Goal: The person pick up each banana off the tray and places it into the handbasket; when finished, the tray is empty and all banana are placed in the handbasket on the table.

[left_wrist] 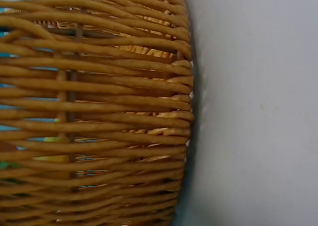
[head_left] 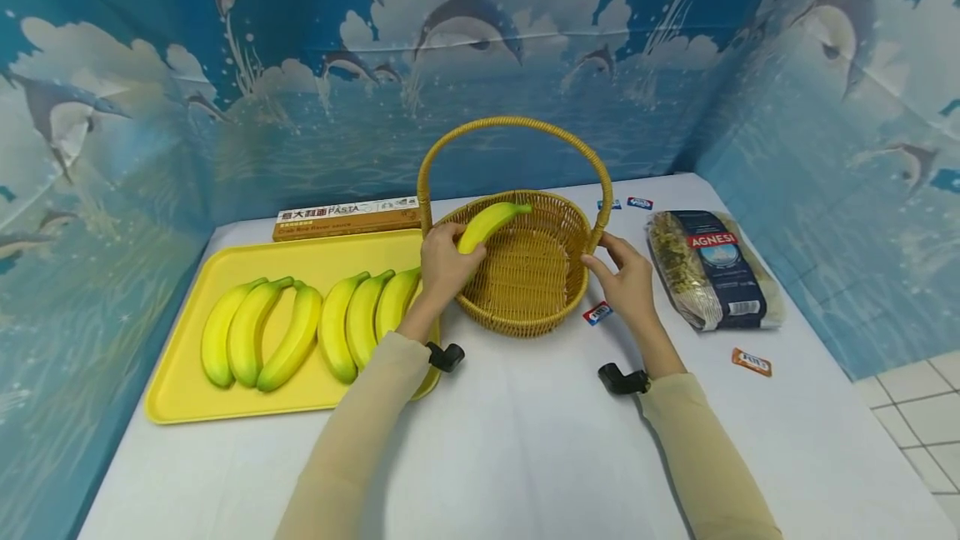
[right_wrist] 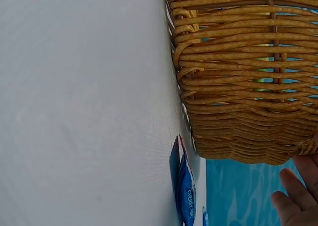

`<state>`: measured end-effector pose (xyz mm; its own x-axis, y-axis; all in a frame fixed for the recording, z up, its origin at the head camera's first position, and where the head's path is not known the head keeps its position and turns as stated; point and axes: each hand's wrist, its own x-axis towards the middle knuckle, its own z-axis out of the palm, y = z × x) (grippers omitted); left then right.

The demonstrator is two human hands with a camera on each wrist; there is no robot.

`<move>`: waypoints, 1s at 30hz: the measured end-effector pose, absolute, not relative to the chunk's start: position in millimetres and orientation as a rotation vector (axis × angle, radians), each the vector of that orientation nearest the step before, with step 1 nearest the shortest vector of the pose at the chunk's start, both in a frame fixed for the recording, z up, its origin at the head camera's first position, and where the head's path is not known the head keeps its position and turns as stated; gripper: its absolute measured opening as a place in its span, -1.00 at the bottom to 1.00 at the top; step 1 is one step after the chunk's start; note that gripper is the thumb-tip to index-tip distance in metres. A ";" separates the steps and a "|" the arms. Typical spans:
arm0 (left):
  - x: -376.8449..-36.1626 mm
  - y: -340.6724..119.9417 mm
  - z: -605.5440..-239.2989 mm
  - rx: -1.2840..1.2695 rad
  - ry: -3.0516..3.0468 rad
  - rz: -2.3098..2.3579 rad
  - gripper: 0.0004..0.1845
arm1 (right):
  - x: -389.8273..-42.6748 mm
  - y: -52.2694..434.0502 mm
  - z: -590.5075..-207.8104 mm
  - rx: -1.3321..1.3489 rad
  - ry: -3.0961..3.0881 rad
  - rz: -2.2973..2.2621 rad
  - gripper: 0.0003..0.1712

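Note:
My left hand (head_left: 444, 263) grips a yellow banana (head_left: 489, 223) over the left rim of a woven wicker basket (head_left: 525, 325), its stem end pointing right across the basket's opening. On the basket's right side, my right hand (head_left: 628, 275) pinches the rim at the foot of the tall arched handle (head_left: 517, 121). In the right wrist view its fingers (right_wrist: 293, 191) show at the basket's edge. The left wrist view holds only basket weave (left_wrist: 99, 102) and white table, with that hand out of sight. Beside the basket, a yellow tray (head_left: 247, 267) bears several bananas (head_left: 288, 336) in two groups.
A pasta box (head_left: 345, 219) lies behind the tray. To the right rests a bag of Agnesi pasta (head_left: 716, 269). Small wrapped candies, one blue and red (head_left: 597, 312) and one orange (head_left: 752, 362), lie on the white table (head_left: 517, 440). Dolphin-print curtains (head_left: 480, 90) surround the back and sides.

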<state>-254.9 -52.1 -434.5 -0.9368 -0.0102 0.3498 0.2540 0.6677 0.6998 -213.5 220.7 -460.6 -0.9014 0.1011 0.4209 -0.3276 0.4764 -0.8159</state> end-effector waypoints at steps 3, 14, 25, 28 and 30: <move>-258.4 -50.2 -438.1 -0.180 -2.590 -1.080 -0.59 | -212.9 220.2 -461.4 0.191 -2.308 1.411 -0.46; -260.5 -46.1 -441.4 -0.153 -2.611 -0.911 -0.58 | -211.7 221.3 -461.3 0.172 -2.305 1.412 -0.44; -259.2 -46.2 -441.4 -0.134 -2.632 -0.860 -0.58 | -214.0 220.4 -463.1 0.170 -2.306 1.409 -0.45; -259.0 -46.9 -441.5 -0.131 -2.637 -0.851 -0.56 | -214.5 219.3 -463.1 0.163 -2.310 1.419 -0.45; -258.9 -47.6 -441.8 -0.130 -2.638 -0.845 -0.55 | -214.8 218.3 -463.0 0.158 -2.310 1.429 -0.45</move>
